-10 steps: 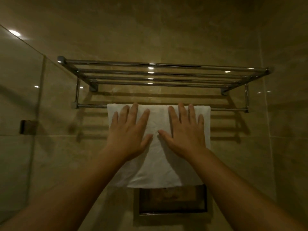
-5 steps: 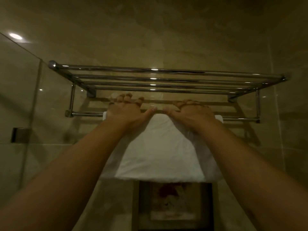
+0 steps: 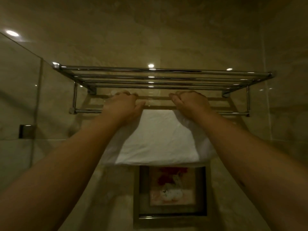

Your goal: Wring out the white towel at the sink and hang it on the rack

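Note:
The white towel [image 3: 158, 140] hangs folded over the lower bar of the chrome wall rack [image 3: 150, 75], its front flap reaching down to a straight bottom edge. My left hand [image 3: 123, 105] rests on the towel's top left, fingers curled over the bar. My right hand [image 3: 190, 104] does the same at the top right, bunching the cloth a little under its palm. The fingertips of both hands are hidden behind the bar, and the towel's back flap is out of sight.
The rack's upper shelf of several bars sits close above my hands. A framed picture [image 3: 171, 189] hangs on the tiled wall below the towel. A glass panel [image 3: 20, 97] with a dark hinge [image 3: 26, 130] stands at the left.
My hands slid up from lying flat on the towel's front to its top fold at the bar. The view has moved closer and tilted up slightly.

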`<state>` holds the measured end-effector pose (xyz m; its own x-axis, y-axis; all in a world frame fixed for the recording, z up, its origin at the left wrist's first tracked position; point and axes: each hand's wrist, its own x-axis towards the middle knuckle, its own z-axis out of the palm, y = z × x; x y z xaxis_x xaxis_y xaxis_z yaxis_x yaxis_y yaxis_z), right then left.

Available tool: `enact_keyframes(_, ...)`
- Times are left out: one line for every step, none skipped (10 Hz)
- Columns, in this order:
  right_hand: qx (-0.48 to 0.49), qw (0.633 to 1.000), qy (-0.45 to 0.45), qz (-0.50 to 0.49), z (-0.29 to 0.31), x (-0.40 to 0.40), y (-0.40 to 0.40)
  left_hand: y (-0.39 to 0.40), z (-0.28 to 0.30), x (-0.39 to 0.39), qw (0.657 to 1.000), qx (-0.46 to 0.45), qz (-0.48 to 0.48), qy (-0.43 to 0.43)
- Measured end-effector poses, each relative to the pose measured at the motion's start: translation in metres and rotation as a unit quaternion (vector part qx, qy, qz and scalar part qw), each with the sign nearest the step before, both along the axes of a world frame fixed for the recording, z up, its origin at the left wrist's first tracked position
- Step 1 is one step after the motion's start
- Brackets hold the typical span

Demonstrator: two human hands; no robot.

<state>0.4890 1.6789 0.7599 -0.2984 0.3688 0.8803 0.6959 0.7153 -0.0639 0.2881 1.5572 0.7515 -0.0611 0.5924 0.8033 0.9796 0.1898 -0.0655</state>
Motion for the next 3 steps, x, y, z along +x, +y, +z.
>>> enact_keyframes(0.134, 0.991, 0.008, 0.029, -0.025, 0.003, -0.013, -0.011, -0.019, 0.005, 0.993, 0.077, -0.029, 0.079)
enact_keyframes(0.152, 0.988, -0.023, -0.022, -0.061, -0.001, -0.021, -0.019, -0.040, 0.006, 0.991, 0.056, -0.036, 0.118)
enact_keyframes(0.093, 0.995, -0.031, -0.031, -0.106, -0.004, -0.032, -0.024, -0.072, 0.002, 0.995, 0.014, -0.024, 0.091)
